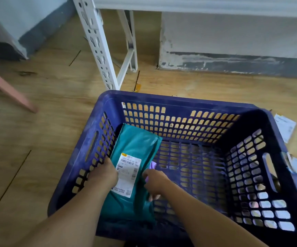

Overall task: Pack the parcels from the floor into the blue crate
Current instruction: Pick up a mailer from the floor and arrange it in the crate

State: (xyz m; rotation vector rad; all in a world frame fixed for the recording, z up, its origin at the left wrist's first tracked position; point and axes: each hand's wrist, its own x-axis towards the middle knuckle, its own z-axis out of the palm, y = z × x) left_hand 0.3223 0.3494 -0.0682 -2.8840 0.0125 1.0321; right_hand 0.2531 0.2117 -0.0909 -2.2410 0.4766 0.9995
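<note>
The blue crate was dark, with grid-pattern cut-outs. The teal parcel carried a white label with black barcode print and a yellow mark. Purple item beside it. Floor tan wood-grain. Shelf upright white, slotted. Skirting grey, patchy. Furniture leg pink.

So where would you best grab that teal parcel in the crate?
Probably its right long edge, from above. The teal parcel lies along the left wall of the blue crate, so that edge faces open crate floor. The right hand holds it there.
</note>
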